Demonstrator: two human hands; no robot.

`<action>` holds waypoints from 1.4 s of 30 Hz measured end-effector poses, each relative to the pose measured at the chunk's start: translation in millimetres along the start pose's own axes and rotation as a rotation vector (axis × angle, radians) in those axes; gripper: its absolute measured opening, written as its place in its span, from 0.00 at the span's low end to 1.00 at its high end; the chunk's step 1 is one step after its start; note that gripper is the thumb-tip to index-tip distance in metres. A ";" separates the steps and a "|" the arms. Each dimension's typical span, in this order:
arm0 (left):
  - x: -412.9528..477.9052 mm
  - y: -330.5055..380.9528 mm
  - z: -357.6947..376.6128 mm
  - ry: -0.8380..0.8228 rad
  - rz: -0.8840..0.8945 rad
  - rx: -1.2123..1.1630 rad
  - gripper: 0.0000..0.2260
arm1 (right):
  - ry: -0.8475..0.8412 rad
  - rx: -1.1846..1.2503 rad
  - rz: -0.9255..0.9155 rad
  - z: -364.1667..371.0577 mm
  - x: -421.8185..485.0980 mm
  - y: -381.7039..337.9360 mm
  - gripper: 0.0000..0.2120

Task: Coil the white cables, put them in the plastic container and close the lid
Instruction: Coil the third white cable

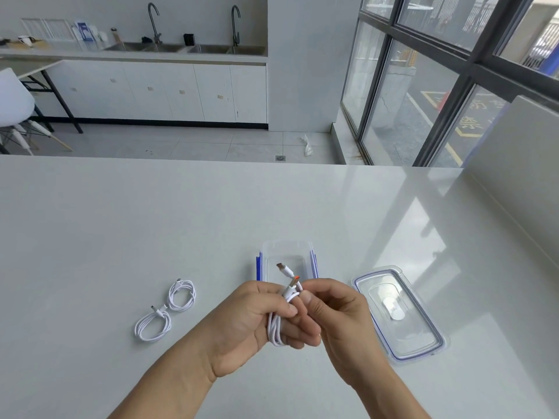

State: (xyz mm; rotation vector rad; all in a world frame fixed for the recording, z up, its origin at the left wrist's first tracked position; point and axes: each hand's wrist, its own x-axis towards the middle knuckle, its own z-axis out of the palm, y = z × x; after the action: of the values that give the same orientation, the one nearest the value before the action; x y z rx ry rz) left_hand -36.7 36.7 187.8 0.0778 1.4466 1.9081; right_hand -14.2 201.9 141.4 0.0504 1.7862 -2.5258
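We hold a coiled white cable in our left hand, our right hand pinching its plug end, just before the open container. Two coiled cables wait on the table; nothing looks packed, and the lid lies beside the container.

Curled fingers cover most of the coiled white cable. Beyond them, the near end of the clear rectangular plastic container is hidden. Plugs above the fingers, perhaps USB, are too small to tell.

Office pantry, steel sinks, white cabinets, large windows
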 end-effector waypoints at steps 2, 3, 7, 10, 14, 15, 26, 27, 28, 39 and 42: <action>-1.4 2.6 2.7 0.107 0.040 0.018 0.06 | 0.058 -0.049 -0.065 2.6 0.9 -0.8 0.07; -1.8 3.2 5.2 0.166 0.070 0.036 0.06 | 0.087 -0.066 -0.098 4.3 0.9 -1.4 0.05; -0.3 -0.5 11.8 0.397 0.205 0.281 0.05 | 0.193 -0.048 -0.150 9.6 0.9 -5.0 0.04; -0.2 -4.1 5.0 0.525 0.250 0.544 0.05 | 0.220 -0.062 -0.151 8.0 -1.0 -9.6 0.04; -1.5 -6.9 1.5 0.501 0.182 0.549 0.06 | 0.230 -0.087 -0.095 7.7 -6.5 -7.5 0.06; -1.9 -7.6 2.7 0.498 0.174 0.526 0.07 | 0.228 -0.076 -0.069 7.8 -7.4 -7.4 0.05; -5.9 -0.9 5.7 0.467 0.196 0.256 0.09 | 0.214 -0.379 0.049 -17.3 -8.8 -14.8 0.09; -5.5 -0.3 6.0 0.475 0.197 0.245 0.09 | 0.177 -0.436 0.064 -19.8 -9.8 -15.2 0.09; -4.9 0.3 6.3 0.481 0.195 0.240 0.09 | 0.145 -0.465 0.080 -21.4 -11.0 -15.7 0.10; 0.0 2.2 4.2 0.499 0.146 0.264 0.09 | -0.021 -0.322 0.078 -23.9 -6.1 -17.2 0.09; 3.5 -0.4 2.1 0.523 0.155 0.438 0.11 | -0.073 -0.305 0.062 -16.8 -5.4 -15.5 0.10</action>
State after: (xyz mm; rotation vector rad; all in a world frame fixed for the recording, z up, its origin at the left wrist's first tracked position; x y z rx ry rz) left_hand -38.1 40.5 187.0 -0.1188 2.2547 1.7714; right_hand -9.7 223.0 150.7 0.0025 2.0808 -2.1571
